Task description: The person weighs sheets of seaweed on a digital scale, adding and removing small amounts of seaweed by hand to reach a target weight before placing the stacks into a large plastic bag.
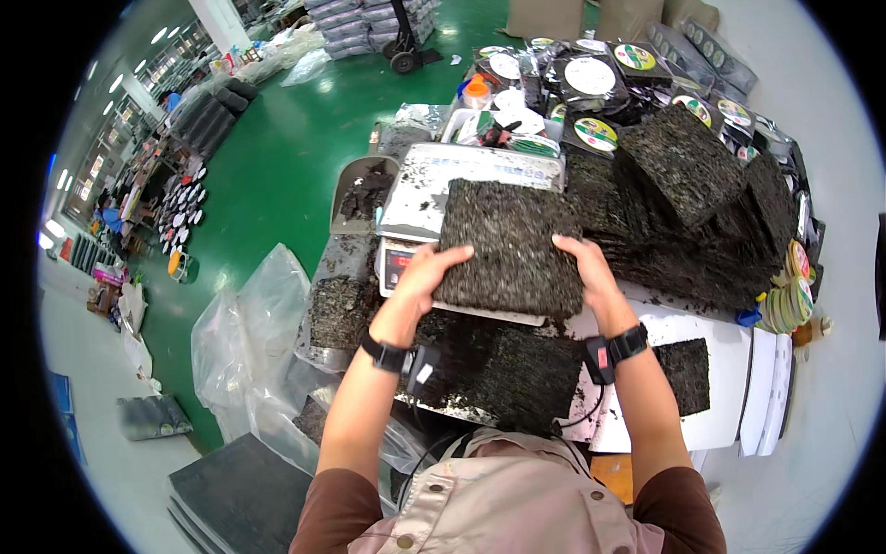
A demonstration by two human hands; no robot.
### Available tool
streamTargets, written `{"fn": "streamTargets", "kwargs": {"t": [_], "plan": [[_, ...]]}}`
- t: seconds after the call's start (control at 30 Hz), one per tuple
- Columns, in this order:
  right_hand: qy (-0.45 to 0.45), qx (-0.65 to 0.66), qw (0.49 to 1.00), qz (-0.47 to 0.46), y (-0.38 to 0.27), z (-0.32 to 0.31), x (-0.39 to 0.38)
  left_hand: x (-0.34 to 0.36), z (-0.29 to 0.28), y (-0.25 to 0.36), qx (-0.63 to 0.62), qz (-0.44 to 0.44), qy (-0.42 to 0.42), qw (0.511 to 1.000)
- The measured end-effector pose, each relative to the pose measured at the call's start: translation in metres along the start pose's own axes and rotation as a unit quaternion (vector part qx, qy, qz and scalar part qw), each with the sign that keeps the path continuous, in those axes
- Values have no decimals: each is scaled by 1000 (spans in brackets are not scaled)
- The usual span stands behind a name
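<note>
A: Start at the far left. What lies left of the scale (434,189)?

B: Well left of it, a green floor (277,157), with clear plastic bags (245,337) bunched lower down. Just left of the scale sits a metal scoop (362,192) with dark flakes in it.

A: And the scale itself?

B: It has a pale, crumb-strewn platform. A thick square stack of dried seaweed sheets (512,245) sits over its near right part; I cannot tell whether the stack rests on it or is held just above.

A: The hands?

B: The left hand (423,277) grips the stack's near left edge, fingers curled on top, thumb hidden underneath. The right hand (591,272) clasps the near right edge the same way. Both are partly closed around the stack. Each wrist carries a black band.

A: Below the scale, toward the person?

B: More loose seaweed sheets (517,369) lie on the worktable, with one smaller dark sheet (685,369) on a white board right of them.

A: And right of the scale?

B: Tall piles of seaweed (688,166), some leaning. Behind them, black packets with round labels (591,78). At the far right, near the table edge, a roll of stickers (789,305).
</note>
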State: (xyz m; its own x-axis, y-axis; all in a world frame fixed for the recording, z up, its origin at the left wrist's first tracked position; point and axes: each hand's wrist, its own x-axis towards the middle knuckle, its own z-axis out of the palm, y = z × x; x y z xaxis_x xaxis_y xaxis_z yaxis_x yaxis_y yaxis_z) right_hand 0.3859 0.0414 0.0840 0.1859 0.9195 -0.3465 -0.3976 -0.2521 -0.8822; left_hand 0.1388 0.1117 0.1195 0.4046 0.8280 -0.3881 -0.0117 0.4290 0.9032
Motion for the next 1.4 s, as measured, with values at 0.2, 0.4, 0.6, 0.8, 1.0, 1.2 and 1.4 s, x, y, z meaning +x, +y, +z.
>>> {"fn": "streamTargets", "kwargs": {"t": [0.2, 0.4, 0.6, 0.8, 1.0, 1.2, 1.4], "plan": [[59, -1, 998, 0, 45, -76, -89, -45, 65, -97, 23, 53, -18, 998], [142, 38, 988, 56, 67, -189, -138, -51, 96, -189, 39, 24, -82, 996], [148, 80, 980, 106, 106, -240, -109, -88, 83, -264, 674, 197, -112, 703], [155, 118, 975, 108, 144, -259, -42, -112, 89, -264, 679, 160, -85, 712], [255, -54, 963, 65, 168, -260, -21, -117, 88, -275, 644, 173, -51, 743], [185, -47, 971, 142, 164, -264, -24, -104, 69, -266, 570, 202, 90, 792], [194, -148, 969, 46, 194, -272, -9, -83, 21, -286, 478, 134, 177, 850]]}}
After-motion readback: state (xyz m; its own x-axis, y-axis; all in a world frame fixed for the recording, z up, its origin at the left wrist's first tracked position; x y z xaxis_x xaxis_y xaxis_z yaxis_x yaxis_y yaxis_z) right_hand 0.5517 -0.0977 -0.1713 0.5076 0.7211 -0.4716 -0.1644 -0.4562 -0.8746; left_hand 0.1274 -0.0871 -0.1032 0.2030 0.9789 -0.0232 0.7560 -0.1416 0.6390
